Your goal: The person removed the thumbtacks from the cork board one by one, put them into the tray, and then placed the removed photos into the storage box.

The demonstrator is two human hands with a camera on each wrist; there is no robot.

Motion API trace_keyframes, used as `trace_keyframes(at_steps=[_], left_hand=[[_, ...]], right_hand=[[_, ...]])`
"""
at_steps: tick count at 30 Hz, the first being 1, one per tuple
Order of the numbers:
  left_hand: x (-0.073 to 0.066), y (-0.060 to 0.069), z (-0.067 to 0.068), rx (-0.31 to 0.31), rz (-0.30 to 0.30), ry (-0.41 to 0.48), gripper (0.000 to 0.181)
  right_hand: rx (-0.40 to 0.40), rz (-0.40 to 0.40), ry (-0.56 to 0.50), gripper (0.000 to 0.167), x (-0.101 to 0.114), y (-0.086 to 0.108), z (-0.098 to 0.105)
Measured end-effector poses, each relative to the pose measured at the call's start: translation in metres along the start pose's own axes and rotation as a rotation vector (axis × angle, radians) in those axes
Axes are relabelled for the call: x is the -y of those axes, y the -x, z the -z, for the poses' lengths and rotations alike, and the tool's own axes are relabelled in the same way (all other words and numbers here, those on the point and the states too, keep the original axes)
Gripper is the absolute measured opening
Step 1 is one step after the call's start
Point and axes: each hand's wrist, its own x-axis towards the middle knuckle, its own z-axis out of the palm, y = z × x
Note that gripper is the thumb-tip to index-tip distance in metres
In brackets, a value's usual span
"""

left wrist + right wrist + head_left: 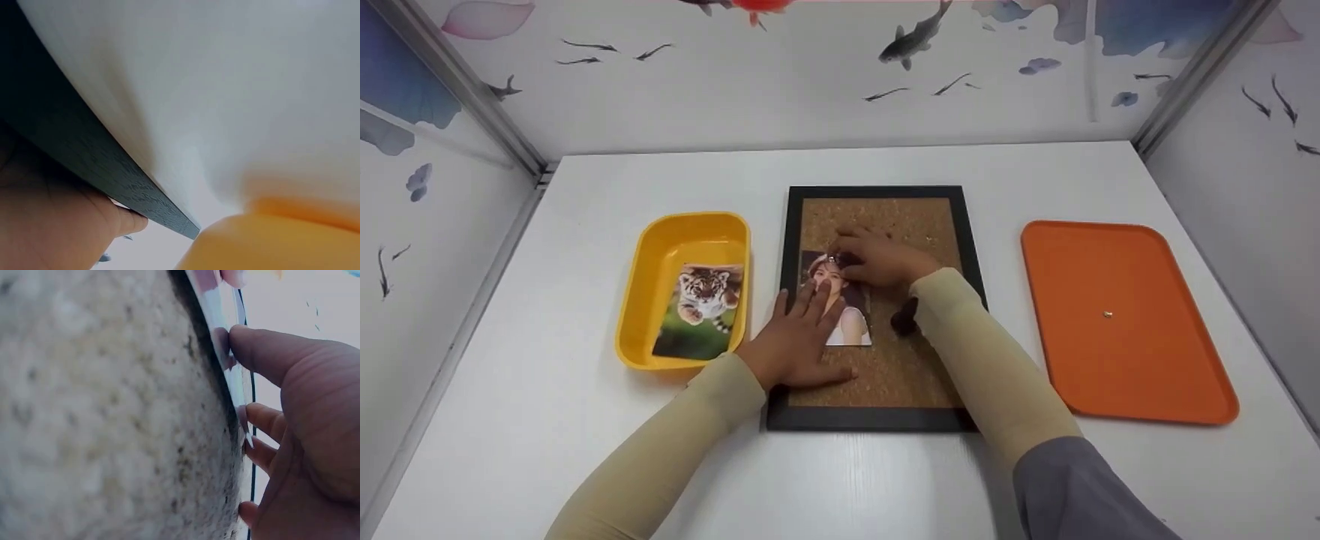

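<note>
Bent fingers of the right hand (881,259) touch the upper part of a glossy rectangular portrait photo (851,322); whether they pinch anything, I cannot tell. The photo's middle lies at 7 o'clock from them, long axis roughly 12 to 6, on a black-framed brown cork board (915,382). Equally near, the left hand (799,345) spreads over it, fingers towards 1 o'clock; the right's point towards 10.

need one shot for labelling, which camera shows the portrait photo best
The head view: it shows the portrait photo from above on the cork board, though the left hand and right hand cover parts. The right wrist view catches it nearly edge-on; the left wrist view shows none of it.
</note>
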Motion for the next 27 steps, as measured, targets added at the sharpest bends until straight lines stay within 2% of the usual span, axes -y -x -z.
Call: trace_keyframes(at_steps=[8, 16, 27], left_hand=[[-0.003, 0.000, 0.000, -0.015, -0.011, 0.033, 0.109], [-0.003, 0.001, 0.002, -0.001, 0.000, 0.023, 0.109], [0.001, 0.002, 0.000, 0.010, 0.009, 0.036, 0.109]], right_hand=[[0.015, -0.019, 0.058, 0.043, -0.001, 0.003, 0.001], [-0.045, 0.016, 0.031, 0.035, 0.003, -0.001, 0.000], [-0.074, 0.067, 0.193, 0.033, 0.014, -0.004, -0.001]])
